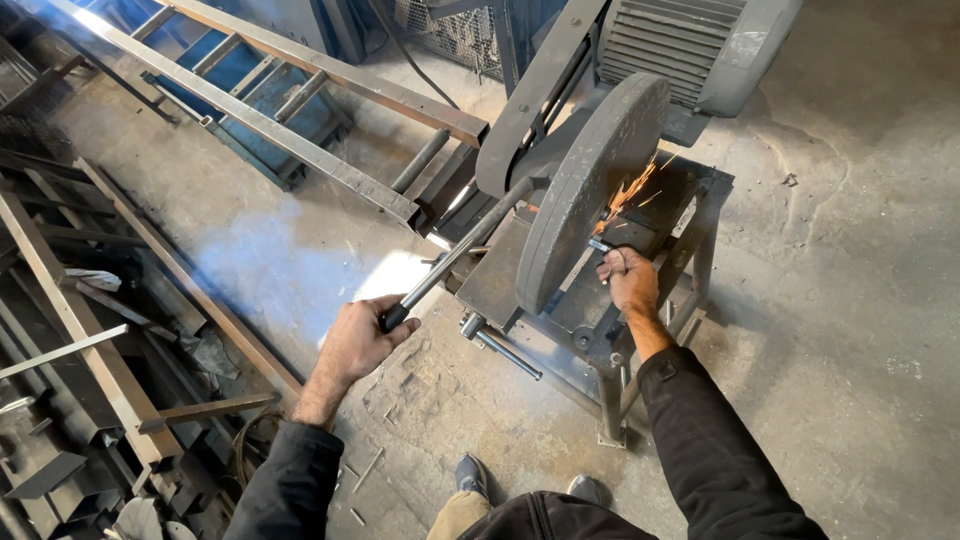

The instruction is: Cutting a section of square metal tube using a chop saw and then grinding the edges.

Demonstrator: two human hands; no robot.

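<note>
With my left hand (358,338) clamped on the saw's lever handle (455,258) and my right hand (630,280) gripping the thin metal rod (599,245) on the saw's worktop (585,315), sparks (635,190) fly from the guarded disc (590,185), so I judge the cut underway, not through

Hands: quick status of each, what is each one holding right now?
Left hand: closed around the saw's lever handle.
Right hand: closed on a small metal piece beside the cutting disc.

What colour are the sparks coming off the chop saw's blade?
Orange sparks beside the dark grey blade guard, seen in the head view.
</note>
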